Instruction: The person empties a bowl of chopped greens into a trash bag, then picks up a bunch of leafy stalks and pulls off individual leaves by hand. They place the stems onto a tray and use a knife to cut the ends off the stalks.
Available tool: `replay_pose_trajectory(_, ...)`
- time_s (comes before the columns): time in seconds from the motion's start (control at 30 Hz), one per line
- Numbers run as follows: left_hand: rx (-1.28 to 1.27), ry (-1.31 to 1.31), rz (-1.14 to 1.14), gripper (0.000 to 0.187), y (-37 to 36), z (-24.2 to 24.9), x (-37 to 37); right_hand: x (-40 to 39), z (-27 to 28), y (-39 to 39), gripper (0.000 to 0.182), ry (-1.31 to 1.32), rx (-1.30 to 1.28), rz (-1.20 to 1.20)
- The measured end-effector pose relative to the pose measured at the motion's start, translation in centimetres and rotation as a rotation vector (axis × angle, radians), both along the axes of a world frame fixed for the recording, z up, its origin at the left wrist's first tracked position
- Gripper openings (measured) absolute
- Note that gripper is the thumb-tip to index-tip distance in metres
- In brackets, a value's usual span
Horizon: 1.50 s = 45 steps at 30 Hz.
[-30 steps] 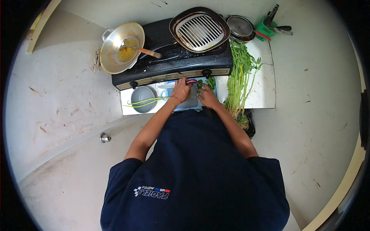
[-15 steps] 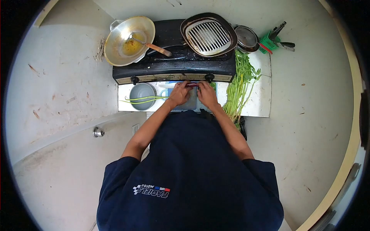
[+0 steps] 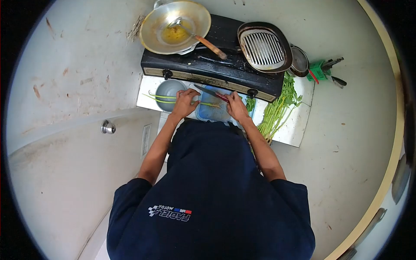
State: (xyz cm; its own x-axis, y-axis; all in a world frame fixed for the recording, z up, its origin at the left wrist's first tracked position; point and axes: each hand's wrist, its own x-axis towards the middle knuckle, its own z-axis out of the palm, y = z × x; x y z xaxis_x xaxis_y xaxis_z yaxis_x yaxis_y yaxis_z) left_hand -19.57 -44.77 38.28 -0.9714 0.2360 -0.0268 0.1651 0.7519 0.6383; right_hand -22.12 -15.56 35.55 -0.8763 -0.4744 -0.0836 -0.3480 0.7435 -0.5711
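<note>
My right hand (image 3: 236, 107) is closed round the red handle of a knife (image 3: 209, 91), whose blade points left over a blue tray (image 3: 211, 115). My left hand (image 3: 185, 104) is closed on some spring onions (image 3: 164, 102). Their green stalks stretch left across a grey bowl (image 3: 170, 88), while the root ends lie over the tray below the blade. The blade and the stalks look apart. Some green leaves (image 3: 250, 104) sit at the tray's right side, close to my right hand.
A black stove (image 3: 208, 65) stands just beyond the tray. It bears a wok (image 3: 151, 32) with a wooden-handled ladle (image 3: 211, 47) and a grill pan (image 3: 247, 47). Leafy green stems (image 3: 277, 113) lie at the right. Behind are another pan (image 3: 299, 60) and a green basket (image 3: 318, 70) with knives.
My hands were close together at the knife's handle. The left has moved away leftward onto the spring onions; the right keeps the knife. The view has turned slightly.
</note>
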Motion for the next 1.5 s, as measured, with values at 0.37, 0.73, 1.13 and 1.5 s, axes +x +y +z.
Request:
replay_pose_trajectory(0.37, -0.191, -0.049, -0.382, 0.026, 1.9, -1.7, -1.2, 4.9, 1.1, 0.0, 0.028, -0.117, -0.214, -0.441)
replay_pose_trajectory(0.73, 0.524, -0.526, -0.269, 0.018, -1.6, 4.3, -5.1, 6.3, 8.2, -6.1, 0.024, -0.167, -0.605, -0.741)
replay_pose_trajectory(1.13, 0.685, -0.775, -0.306, 0.024, -3.8, 9.9, -5.3, 5.5, 12.2, -12.3, 0.038, -0.162, -1.02, -0.959)
replay_pose_trajectory(1.5, 0.653, -0.828, -0.291, 0.024, -3.2, 11.3, -4.5, 6.6, 12.5, -11.5, 0.039, -0.166, -0.955, -1.032)
